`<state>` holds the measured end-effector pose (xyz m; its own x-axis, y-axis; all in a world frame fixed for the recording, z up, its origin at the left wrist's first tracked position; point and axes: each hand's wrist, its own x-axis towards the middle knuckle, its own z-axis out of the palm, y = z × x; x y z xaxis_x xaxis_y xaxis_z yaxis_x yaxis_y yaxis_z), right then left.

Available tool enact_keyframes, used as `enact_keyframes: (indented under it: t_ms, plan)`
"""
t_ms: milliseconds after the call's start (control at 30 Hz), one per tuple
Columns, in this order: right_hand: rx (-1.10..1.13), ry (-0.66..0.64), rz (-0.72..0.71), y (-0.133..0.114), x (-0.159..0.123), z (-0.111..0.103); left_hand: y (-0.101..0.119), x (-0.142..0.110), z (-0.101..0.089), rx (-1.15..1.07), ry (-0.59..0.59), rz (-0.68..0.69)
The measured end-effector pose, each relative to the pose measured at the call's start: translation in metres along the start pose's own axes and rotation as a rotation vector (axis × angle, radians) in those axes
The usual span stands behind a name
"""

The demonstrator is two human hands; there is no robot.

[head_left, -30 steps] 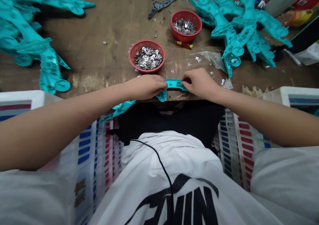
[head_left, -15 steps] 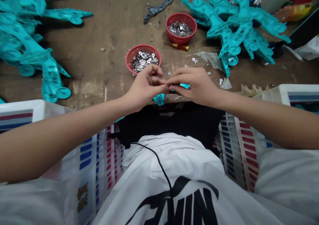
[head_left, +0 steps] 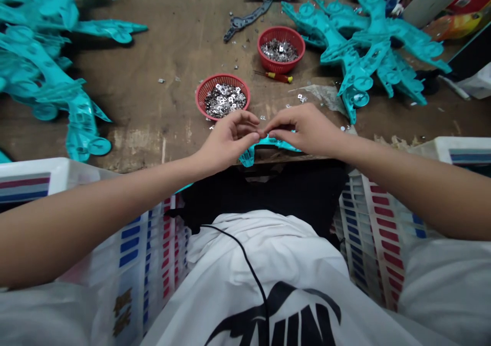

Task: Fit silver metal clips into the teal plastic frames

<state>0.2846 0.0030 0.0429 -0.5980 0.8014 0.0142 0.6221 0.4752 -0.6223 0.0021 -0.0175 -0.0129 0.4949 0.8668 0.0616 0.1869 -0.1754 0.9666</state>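
Teal moulded plastic strip (head_left: pixel 274 142) lies just below the near red plastic basket (head_left: pixel 199 96), its long axis running sideways along the edge of the rough wooden tabletop (head_left: pixel 153 131), one end drooping over that edge toward the person. Above it, left hand (head_left: pixel 226 141) and right hand (head_left: pixel 307 130) pinch inward, their fingertips (head_left: pixel 262 133) touching; anything between them is too small to tell. Silvery metal clips (head_left: pixel 224 100) fill the basket. Beyond it sit a second red basket (head_left: pixel 281 69) and a yellow-handled screwdriver (head_left: pixel 274 75); branching teal mouldings (head_left: pixel 364 49) lie further right.
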Motion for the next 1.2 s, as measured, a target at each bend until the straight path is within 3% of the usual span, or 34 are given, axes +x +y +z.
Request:
enact_keyframes:
  t_ms: [100,167,300,400,533,733,967,1200]
  plan:
    - [0.13,-0.071,0.138,0.014,0.005,-0.008,-0.011,-0.002,-0.006,0.573,-0.288,0.203]
    - [0.181,-0.093,0.196,0.025,0.008,-0.009,-0.015,-0.003,-0.012,0.842,-0.493,0.274]
    - [0.285,-0.094,0.257,0.038,0.01,-0.003,-0.019,0.002,-0.028,0.931,-0.653,0.4]
    - [0.395,-0.11,0.272,0.04,0.009,0.002,-0.02,0.007,-0.035,0.874,-0.705,0.479]
    - [0.446,-0.185,0.276,0.038,0.007,0.007,-0.019,0.008,-0.035,0.851,-0.715,0.481]
    - [0.088,-0.15,0.151,0.032,0.004,0.017,-0.017,0.009,-0.032,0.856,-0.721,0.457]
    - [-0.023,-0.175,-0.034,0.035,0.001,0.025,-0.017,0.01,-0.033,0.868,-0.735,0.405]
    - [-0.134,-0.259,-0.158,0.034,0.001,0.016,-0.017,0.011,-0.033,0.801,-0.715,0.393]
